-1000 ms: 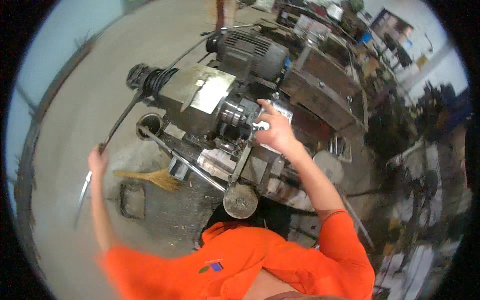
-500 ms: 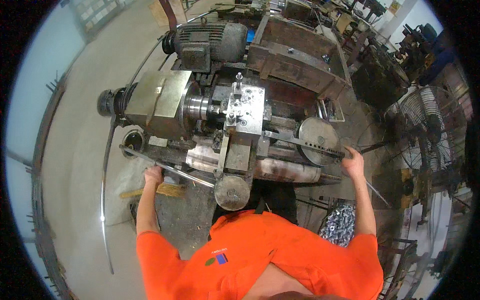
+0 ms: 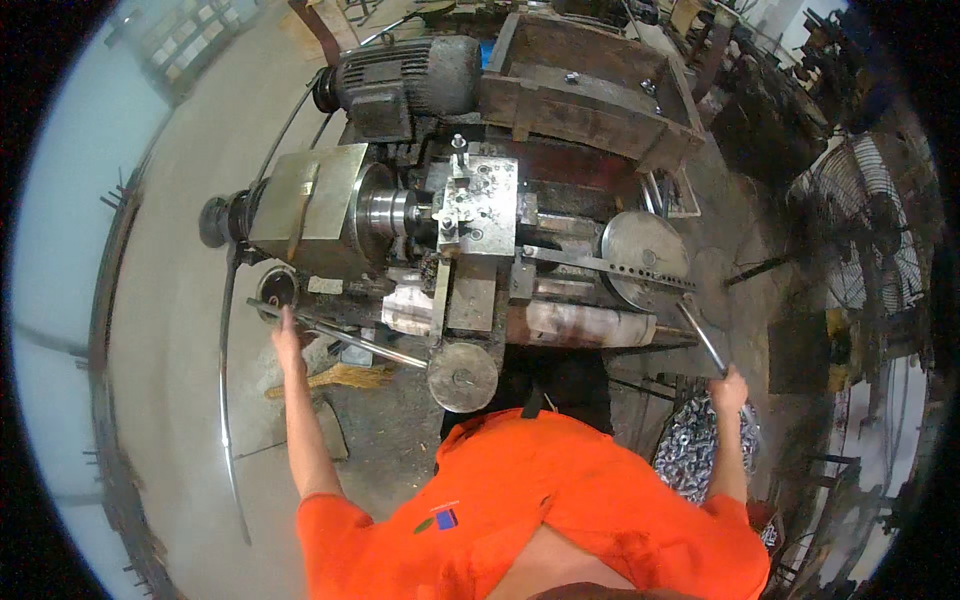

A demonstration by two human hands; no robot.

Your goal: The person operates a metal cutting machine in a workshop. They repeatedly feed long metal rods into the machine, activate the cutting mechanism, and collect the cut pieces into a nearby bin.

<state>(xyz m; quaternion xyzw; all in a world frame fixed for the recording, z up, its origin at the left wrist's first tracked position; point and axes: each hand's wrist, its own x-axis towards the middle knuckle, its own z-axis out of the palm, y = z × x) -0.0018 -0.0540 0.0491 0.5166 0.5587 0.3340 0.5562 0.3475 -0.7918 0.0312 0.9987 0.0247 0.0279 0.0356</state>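
A small metal lathe stands before me, with a shiny chuck (image 3: pixel 387 212) beside a square tool post (image 3: pixel 483 205). My left hand (image 3: pixel 288 342) is closed at the outer part of a long steel lever (image 3: pixel 375 347), which runs to a round metal disc (image 3: pixel 463 378). Over on the right, my right hand (image 3: pixel 730 388) grips a steel rod handle (image 3: pixel 706 338). That rod's upper end meets the end of a flat bar with a row of holes (image 3: pixel 628 268), which crosses a larger round disc (image 3: pixel 645 250). Details of the fingers are small and partly hidden.
Behind the lathe sit an electric motor (image 3: pixel 408 78) and a rusty metal trough (image 3: pixel 590 105). A heap of small metal parts (image 3: pixel 695 450) lies near my right forearm. A straw broom (image 3: pixel 335 377) is on the floor at left; a caged fan (image 3: pixel 862 225) stands at right.
My left hand has slid outward along the lever toward its far end. My right hand has come down toward me, and the rod now points back from the holed bar. The view has shifted slightly.
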